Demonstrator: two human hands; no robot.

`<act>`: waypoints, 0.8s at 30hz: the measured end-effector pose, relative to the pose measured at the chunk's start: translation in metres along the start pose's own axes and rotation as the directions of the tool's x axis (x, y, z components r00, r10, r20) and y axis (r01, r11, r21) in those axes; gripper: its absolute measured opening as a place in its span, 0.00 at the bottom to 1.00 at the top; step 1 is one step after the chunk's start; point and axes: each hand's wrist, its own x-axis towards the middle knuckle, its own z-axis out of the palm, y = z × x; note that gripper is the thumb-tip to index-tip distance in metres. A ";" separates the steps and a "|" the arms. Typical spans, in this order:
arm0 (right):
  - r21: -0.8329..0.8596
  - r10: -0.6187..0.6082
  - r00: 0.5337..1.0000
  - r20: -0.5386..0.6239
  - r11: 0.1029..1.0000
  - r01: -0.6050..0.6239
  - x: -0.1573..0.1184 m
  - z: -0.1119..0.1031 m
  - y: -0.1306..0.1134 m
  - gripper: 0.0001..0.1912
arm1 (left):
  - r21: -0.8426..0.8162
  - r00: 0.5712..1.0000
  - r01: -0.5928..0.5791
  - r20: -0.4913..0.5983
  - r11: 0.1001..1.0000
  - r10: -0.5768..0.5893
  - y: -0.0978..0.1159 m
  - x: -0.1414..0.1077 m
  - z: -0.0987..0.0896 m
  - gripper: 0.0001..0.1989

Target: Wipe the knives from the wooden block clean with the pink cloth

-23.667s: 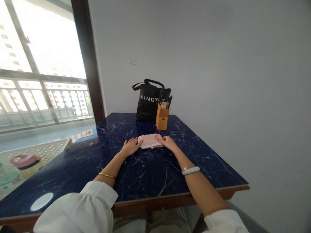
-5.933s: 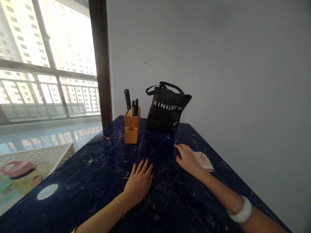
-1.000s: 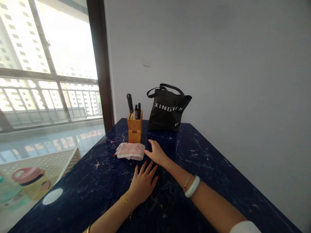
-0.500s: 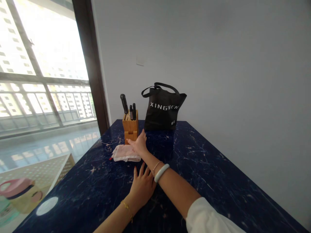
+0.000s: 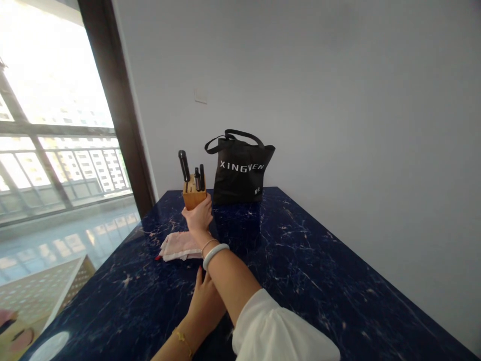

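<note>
A wooden knife block [image 5: 192,200] stands on the table, with black-handled knives in its top slots, among them a large knife [image 5: 184,165] at the left. My right hand [image 5: 199,215] reaches across and grips the block's lower front, its fingers curled round the right side. In front of the block lies a folded pale pink cloth [image 5: 180,246], partly behind my right wrist. Nearer to me, my left hand [image 5: 206,299] rests palm down on the table, its visible fingers stretched out. My right forearm crosses over it and hides some of its fingers.
A black tote bag [image 5: 240,175] with white lettering stands against the wall behind the block. The dark blue marbled table [image 5: 319,281] runs along that wall. At lower left, a perforated cream rack [image 5: 48,286] sits below the table's edge, beside the window.
My right hand has moved from beside the block's base onto the block and closed round it. My left hand stays on the table. The whole view has shifted slightly.
</note>
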 end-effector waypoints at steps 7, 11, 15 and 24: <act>-0.098 0.013 0.973 -0.229 0.995 -0.036 0.019 -0.065 0.057 0.43 | 0.013 0.994 0.112 -0.013 0.994 -0.112 0.012 0.002 -0.016 0.21; -0.158 0.037 0.953 -0.300 0.983 -0.088 0.036 -0.116 0.101 0.44 | -0.014 0.992 0.123 -0.007 0.992 -0.123 0.012 0.003 -0.015 0.22; -0.190 0.057 0.933 -0.356 0.973 -0.132 0.050 -0.160 0.140 0.44 | -0.074 0.991 0.135 0.010 0.988 -0.135 0.009 0.005 -0.015 0.22; -0.123 0.079 0.947 -0.311 0.985 -0.123 0.065 -0.187 0.173 0.46 | -0.075 0.973 0.221 -0.056 0.972 -0.225 -0.026 0.028 -0.053 0.17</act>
